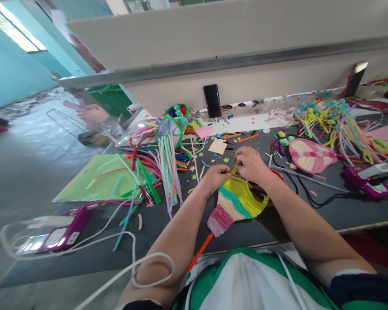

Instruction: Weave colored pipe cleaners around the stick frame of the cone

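Note:
A striped craft piece (237, 200) wrapped in fuzzy pipe cleaners lies on the dark tabletop close to my body. Its bands run yellow, teal, cream, pink and lavender, and an orange strip (202, 249) trails from the narrow end. At the wide yellow end, my left hand (217, 178) pinches a short yellow pipe cleaner (234, 169). From the other side my right hand (251, 163) has its fingers closed at the same yellow strand. The fingertips nearly meet, and they partly hide the strand and the frame's upper edge.
Bundled pipe cleaners (170, 172) and a green sheet (87, 181) lie left. A pink-and-cream oval piece (312, 155) and more pipe cleaners (345, 125) are right. A phone (212, 101) leans on the back panel. Purple devices (64, 230) with white cords flank me. Another person's hand (93, 115) is at far left.

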Action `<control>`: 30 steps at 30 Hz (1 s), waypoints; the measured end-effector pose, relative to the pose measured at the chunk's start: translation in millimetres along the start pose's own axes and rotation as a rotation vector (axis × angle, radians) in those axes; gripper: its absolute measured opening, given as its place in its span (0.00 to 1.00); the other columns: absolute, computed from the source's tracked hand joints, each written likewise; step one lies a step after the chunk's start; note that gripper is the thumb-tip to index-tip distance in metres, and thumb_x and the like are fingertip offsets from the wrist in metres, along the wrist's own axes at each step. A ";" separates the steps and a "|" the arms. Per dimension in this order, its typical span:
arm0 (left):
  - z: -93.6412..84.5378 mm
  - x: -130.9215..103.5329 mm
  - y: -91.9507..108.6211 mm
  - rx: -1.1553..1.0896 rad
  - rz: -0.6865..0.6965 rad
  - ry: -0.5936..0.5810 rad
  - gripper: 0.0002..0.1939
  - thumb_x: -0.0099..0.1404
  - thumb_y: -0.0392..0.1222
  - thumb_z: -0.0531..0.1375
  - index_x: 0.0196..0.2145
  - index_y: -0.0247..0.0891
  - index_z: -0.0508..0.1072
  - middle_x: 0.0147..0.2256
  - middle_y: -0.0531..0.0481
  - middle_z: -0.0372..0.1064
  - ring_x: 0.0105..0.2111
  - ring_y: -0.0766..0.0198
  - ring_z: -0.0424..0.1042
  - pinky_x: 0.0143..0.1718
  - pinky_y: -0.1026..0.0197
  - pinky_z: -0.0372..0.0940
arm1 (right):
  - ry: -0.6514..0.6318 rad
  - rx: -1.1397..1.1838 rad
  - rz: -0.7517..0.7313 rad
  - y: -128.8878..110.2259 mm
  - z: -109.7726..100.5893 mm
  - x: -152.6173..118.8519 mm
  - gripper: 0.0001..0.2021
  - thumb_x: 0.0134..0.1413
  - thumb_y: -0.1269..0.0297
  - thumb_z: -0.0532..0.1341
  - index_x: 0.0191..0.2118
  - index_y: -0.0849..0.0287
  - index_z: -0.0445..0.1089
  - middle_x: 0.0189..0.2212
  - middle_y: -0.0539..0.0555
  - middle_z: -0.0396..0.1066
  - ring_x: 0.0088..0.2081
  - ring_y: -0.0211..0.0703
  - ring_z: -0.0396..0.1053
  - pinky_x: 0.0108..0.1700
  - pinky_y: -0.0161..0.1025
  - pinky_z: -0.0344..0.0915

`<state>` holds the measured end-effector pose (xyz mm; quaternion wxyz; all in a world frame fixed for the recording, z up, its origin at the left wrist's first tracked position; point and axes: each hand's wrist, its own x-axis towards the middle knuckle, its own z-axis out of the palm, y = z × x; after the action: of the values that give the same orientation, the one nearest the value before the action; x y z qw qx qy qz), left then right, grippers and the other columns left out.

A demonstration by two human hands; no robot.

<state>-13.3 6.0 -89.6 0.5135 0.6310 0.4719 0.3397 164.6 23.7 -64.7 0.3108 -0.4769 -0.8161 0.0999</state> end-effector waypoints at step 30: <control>-2.1 -13.3 46.3 -1.263 0.190 0.260 0.21 0.59 0.57 0.61 0.44 0.40 0.74 0.46 0.42 0.74 0.55 0.45 0.66 0.56 0.41 0.59 | -0.121 1.882 0.654 -28.2 -7.8 0.2 0.11 0.58 0.67 0.57 0.45 0.58 0.74 0.40 0.56 0.78 0.46 0.48 0.74 0.53 0.49 0.67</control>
<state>-8.1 -7.1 -43.4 0.6920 0.2004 0.1820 0.6693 149.0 8.0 -45.5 0.4771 -0.2319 -0.2475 0.8108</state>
